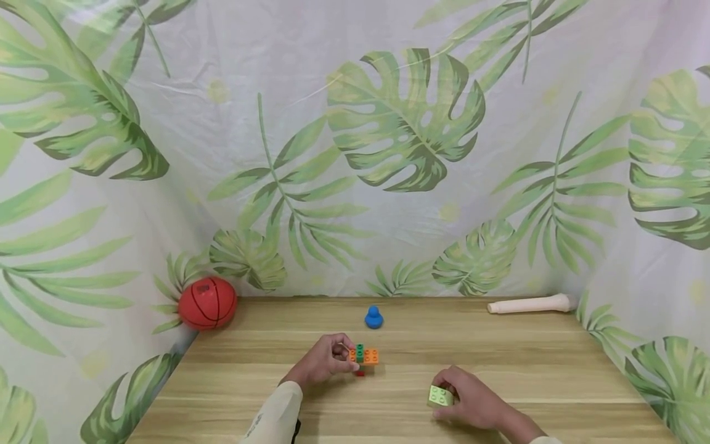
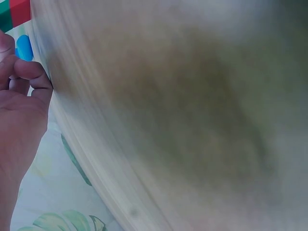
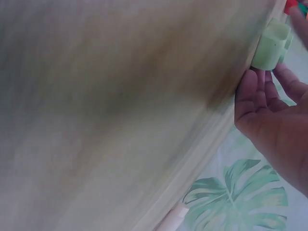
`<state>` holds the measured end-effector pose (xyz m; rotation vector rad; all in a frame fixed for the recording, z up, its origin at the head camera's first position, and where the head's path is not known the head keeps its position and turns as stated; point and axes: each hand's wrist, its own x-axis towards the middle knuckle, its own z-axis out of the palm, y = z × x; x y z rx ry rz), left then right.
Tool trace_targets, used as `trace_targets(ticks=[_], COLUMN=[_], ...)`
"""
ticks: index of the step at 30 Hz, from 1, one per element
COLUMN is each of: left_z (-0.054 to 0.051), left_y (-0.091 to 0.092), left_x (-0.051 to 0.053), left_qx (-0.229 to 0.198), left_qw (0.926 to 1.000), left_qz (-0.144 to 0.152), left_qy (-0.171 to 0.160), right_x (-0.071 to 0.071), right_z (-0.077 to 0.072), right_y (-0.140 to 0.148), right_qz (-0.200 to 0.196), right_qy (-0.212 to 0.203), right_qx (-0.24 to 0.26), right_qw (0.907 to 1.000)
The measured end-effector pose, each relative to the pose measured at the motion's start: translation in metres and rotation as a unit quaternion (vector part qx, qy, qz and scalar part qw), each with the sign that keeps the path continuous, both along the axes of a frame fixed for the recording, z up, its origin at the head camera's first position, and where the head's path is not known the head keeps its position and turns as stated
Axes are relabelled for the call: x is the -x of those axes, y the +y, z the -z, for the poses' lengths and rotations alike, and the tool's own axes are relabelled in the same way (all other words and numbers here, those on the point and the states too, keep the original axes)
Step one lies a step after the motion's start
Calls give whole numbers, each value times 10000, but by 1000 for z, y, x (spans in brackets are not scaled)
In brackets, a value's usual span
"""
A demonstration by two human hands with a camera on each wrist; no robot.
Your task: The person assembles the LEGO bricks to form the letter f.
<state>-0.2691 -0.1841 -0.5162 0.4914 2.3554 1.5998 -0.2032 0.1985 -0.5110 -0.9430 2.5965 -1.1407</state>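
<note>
Near the middle of the table, my left hand (image 1: pixel 326 359) pinches a small assembly of toy bricks: an orange brick (image 1: pixel 371 357) with a green brick (image 1: pixel 360 351) on top and a red brick (image 1: pixel 360 372) low underneath. In the left wrist view, part of the red brick (image 2: pixel 19 11) shows at the top left corner, above my left hand (image 2: pixel 24 106). To the right, my right hand (image 1: pixel 474 398) holds a light green toy brick (image 1: pixel 440 396) between thumb and fingers, studs facing up. The right wrist view shows this light green brick (image 3: pixel 270 47) at the fingertips.
Behind the bricks stands a blue knob-shaped toy (image 1: pixel 374 317). A red ball (image 1: pixel 208 303) with black lines sits at the table's back left corner. A pale, stick-like object (image 1: pixel 529 304) lies along the back right edge. Leaf-patterned cloth (image 1: pixel 310 203) hangs around the wooden table (image 1: pixel 233 382).
</note>
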Motion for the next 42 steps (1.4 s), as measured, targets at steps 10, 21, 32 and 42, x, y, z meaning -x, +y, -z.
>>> trace_targets(ticks=[10, 21, 32, 42], left_z=[0, 0, 0, -1], left_y=[0, 0, 1, 1], left_x=[-1, -2, -2, -2], left_qx=[-136, -127, -127, -118], left_qw=[9998, 9998, 9999, 9999], left_qz=[-38, -58, -49, -35], left_qy=[-119, -116, -94, -92], right_x=[1, 3, 18, 38], right_z=[3, 3, -9, -30], right_y=[-5, -8, -29, -70], right_qz=[183, 216, 585, 748], right_qy=[14, 14, 433, 1066], right_qx=[-154, -199, -310, 18], right_qw=[9997, 9996, 9969, 9915])
